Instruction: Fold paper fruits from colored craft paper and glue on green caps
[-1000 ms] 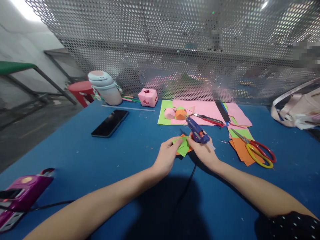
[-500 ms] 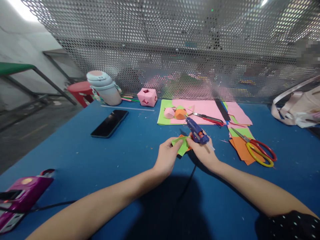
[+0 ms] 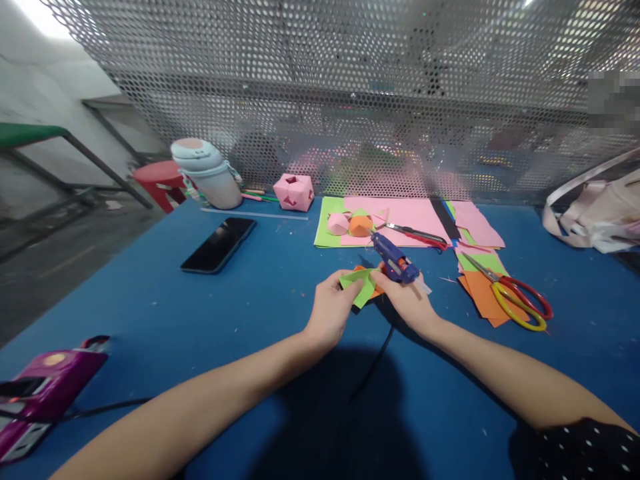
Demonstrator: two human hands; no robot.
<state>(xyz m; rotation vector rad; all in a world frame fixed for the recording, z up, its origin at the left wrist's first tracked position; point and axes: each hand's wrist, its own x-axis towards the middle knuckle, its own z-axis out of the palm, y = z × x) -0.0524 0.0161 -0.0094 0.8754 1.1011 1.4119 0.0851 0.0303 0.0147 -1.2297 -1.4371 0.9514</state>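
My left hand (image 3: 333,310) is closed on a folded green paper (image 3: 363,290), its thumb pressed on top. Orange paper (image 3: 379,292) shows around and beneath the green one. My right hand (image 3: 409,303) has a blue hot glue gun (image 3: 394,257) in its grip, nozzle up and away from me. The right thumb also touches the edge of the green paper. How the right fingers wrap the gun's handle is hidden. Both hands are over the middle of the blue table (image 3: 225,340).
Beyond my hands lie pink paper sheets (image 3: 415,212) with folded pieces and a red-handled cutter (image 3: 417,235). Scissors (image 3: 515,293) rest on orange paper (image 3: 480,297). Leftward are a phone (image 3: 220,245), a flask (image 3: 207,177), a pink paper cube (image 3: 294,193) and a purple device (image 3: 47,380).
The view has shifted very slightly. My hands keep the same holds, with the green paper and glue gun almost in the same place.
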